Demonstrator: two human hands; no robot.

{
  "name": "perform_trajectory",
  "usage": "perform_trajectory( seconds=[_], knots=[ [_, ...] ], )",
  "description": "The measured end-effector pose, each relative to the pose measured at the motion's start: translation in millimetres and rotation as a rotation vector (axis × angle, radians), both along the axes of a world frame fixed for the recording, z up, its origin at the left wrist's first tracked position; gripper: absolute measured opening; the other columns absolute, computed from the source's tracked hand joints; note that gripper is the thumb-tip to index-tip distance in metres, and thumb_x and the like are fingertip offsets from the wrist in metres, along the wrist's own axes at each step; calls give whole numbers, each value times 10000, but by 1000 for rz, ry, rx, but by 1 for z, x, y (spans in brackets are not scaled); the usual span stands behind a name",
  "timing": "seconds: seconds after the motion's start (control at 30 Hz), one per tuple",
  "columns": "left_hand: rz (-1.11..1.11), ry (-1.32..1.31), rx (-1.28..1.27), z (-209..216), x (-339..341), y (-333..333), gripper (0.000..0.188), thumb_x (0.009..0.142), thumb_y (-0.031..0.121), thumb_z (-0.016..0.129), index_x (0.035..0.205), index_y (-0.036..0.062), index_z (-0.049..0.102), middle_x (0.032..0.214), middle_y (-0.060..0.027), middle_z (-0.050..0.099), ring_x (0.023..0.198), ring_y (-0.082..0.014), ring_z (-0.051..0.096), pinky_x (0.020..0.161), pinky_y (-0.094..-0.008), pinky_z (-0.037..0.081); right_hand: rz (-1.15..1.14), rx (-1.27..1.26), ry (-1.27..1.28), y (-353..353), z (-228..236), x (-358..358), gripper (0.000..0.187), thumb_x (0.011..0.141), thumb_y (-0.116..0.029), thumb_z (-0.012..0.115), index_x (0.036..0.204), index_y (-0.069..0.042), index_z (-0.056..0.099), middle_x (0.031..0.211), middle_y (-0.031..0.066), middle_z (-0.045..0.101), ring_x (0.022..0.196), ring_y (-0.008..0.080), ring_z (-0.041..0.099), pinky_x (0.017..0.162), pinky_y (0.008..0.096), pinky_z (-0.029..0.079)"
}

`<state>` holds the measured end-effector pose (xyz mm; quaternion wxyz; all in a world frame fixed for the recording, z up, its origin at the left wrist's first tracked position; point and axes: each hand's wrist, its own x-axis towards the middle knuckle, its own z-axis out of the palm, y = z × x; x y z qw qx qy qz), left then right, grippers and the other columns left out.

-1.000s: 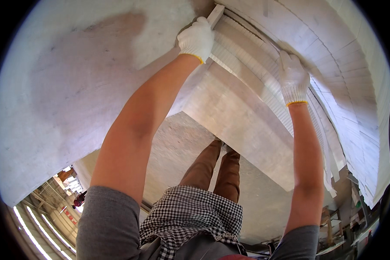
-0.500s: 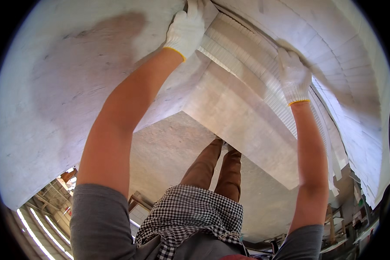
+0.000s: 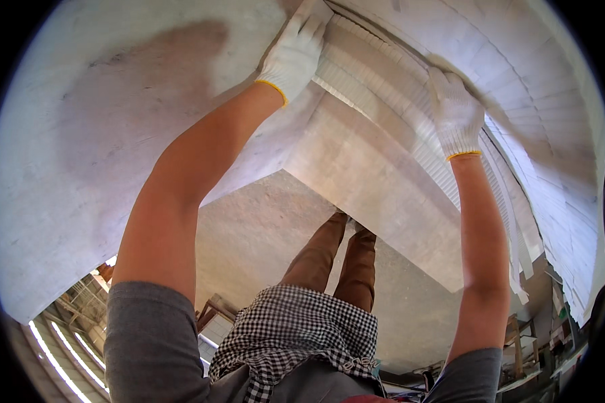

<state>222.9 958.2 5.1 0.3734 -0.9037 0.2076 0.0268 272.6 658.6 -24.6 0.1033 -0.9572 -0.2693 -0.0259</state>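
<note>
Both my hands wear white knit gloves with yellow cuffs and are raised high. My left hand (image 3: 293, 57) rests at the wall's corner, fingers stretched out along the left end of the pale sheets. My right hand (image 3: 456, 114) is bent over the edge of the pale layered sheets (image 3: 376, 64), apparently gripping it; its fingertips are partly hidden. These sheets lie in overlapping ridged layers, with loose strips hanging down at the right. Above them curves a broad whitish sheet (image 3: 504, 60).
A smooth pale wall (image 3: 134, 134) with a shadow on it fills the left side. Below the sheets stands a flat light panel (image 3: 370, 174), reaching down to the concrete floor (image 3: 249, 221) by my feet. Wooden racks and clutter (image 3: 521, 342) are at the lower right.
My left hand has slid slightly down and to the right, its fingers now extended toward the sheets' corner. My right hand stays almost where it was.
</note>
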Motion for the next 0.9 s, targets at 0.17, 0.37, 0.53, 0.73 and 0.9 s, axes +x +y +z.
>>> perform_trajectory(
  seconds=[0.17,0.37,0.53,0.73,0.9],
  knots=[
    [-10,30,-99,-10,3,5,353,874,137,532,1194,37,643,1326,-123,572,1273,-271,475,1092,-413,358,-25,3,56,4,-6,0,248,858,-122,607,1093,-197,587,995,35,650,893,281,697,656,400,570],
    [300,209,-564,18,23,-39,321,908,219,573,1148,21,654,1092,-136,679,959,-326,645,916,-445,512,-28,-47,125,5,4,-3,278,837,-100,630,1098,-185,586,1025,38,643,899,281,698,684,390,577],
    [1175,576,-1771,17,57,-98,437,981,357,590,1215,-13,593,1026,-166,691,889,-325,682,790,-398,587,-34,58,110,7,-6,-2,294,829,-87,643,1101,-183,582,1032,50,635,896,291,695,683,388,578],
    [1519,785,-2499,-21,54,-106,563,994,325,626,1345,-88,475,1374,-256,539,1247,-408,548,1125,-413,433,-100,245,83,3,-3,-22,378,839,-139,667,1206,-188,590,1102,71,652,893,277,696,702,387,573],
    [1633,694,-2590,-69,60,-88,577,985,327,646,1359,-74,466,1366,-258,546,1239,-376,560,1099,-441,455,-592,617,318,-51,-15,-101,402,926,-197,635,1327,-182,621,1074,39,694,869,193,659,680,310,530]
  ],
)
